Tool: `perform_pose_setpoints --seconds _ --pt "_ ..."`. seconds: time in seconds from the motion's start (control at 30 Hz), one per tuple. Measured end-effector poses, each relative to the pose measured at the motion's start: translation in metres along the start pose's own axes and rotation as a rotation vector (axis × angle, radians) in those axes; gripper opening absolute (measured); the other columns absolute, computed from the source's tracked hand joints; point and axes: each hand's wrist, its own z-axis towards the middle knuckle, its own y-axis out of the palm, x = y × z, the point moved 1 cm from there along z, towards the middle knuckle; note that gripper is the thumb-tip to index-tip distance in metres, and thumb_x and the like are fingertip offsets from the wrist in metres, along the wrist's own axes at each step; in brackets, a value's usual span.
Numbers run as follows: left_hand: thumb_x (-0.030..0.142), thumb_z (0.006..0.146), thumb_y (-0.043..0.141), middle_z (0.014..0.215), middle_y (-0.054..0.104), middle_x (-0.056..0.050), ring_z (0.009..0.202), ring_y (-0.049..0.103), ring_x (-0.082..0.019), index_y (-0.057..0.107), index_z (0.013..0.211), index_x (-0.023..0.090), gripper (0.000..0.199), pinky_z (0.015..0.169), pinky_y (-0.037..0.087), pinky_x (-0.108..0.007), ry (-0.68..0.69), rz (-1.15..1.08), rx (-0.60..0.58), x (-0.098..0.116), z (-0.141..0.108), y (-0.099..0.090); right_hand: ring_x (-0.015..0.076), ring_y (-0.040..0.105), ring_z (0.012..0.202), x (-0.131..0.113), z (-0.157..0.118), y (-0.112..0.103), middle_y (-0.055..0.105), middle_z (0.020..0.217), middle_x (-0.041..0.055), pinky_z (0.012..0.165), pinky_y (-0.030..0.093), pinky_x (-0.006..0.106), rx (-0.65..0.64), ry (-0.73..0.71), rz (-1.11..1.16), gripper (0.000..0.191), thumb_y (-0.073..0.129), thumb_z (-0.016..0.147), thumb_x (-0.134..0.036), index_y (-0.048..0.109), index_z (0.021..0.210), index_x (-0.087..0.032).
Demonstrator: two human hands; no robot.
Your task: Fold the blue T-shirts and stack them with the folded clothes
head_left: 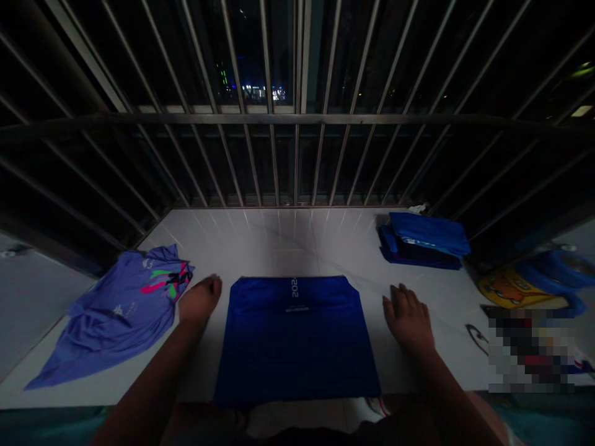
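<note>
A dark blue folded cloth (297, 353) with white "202" print near its top lies flat on the white ledge, its front edge reaching the ledge's near side. My left hand (201, 299) rests to its left with fingers curled and nothing visible in them. Close by that hand is a rumpled purple shirt (130, 310) with pink, green and black print. On the right of the blue cloth, my right hand (409, 318) lies palm down on the ledge, fingers apart and holding nothing. Neither hand touches the blue cloth.
A stack of folded blue cloths (427, 241) sits at the back right. Beyond it, nearer me, stand a yellow and blue container (515, 288) and a pixelated item (531, 351). Metal bars (297, 119) enclose the white ledge (260, 241) along the dark window.
</note>
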Motion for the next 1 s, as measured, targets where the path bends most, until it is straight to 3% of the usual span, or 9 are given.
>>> perform_pose_setpoints --seconds 0.17,0.37,0.8,1.0 --pt "0.054 0.111 0.032 0.11 0.085 -0.017 0.095 0.079 -0.033 0.084 0.119 0.023 0.061 0.074 0.049 -0.035 -0.029 0.014 0.0 0.0048 -0.0037 0.0055 0.0438 0.049 0.157 0.0024 -0.0002 0.0051 0.057 0.168 0.0227 0.128 0.037 0.067 0.014 -0.016 -0.009 0.068 0.035 0.111 -0.06 0.062 0.156 -0.015" --pt "0.056 0.11 0.033 0.106 0.085 -0.017 0.093 0.079 -0.035 0.084 0.117 0.023 0.061 0.075 0.049 -0.037 -0.058 0.003 -0.025 0.0018 -0.0028 0.0012 0.0428 0.05 0.157 0.0037 0.0015 0.0018 0.057 0.167 0.0221 0.128 0.037 0.065 -0.003 -0.011 0.006 0.07 0.035 0.111 -0.062 0.063 0.155 -0.015" --pt "0.053 0.11 0.034 0.117 0.085 -0.017 0.1 0.079 -0.037 0.083 0.124 0.026 0.058 0.077 0.051 -0.038 -0.046 -0.011 -0.018 0.0003 -0.0016 0.0058 0.0423 0.05 0.157 0.0043 0.0027 0.0021 0.058 0.167 0.0221 0.128 0.038 0.066 -0.015 0.003 0.021 0.071 0.035 0.111 -0.062 0.064 0.155 -0.014" --pt "0.054 0.11 0.034 0.111 0.085 -0.017 0.096 0.079 -0.035 0.083 0.12 0.024 0.058 0.075 0.051 -0.036 -0.048 0.005 -0.006 0.0017 -0.0022 0.006 0.0412 0.05 0.157 0.0066 0.0028 0.0047 0.058 0.167 0.0203 0.128 0.038 0.064 -0.004 0.003 0.029 0.07 0.035 0.11 -0.062 0.065 0.154 -0.017"
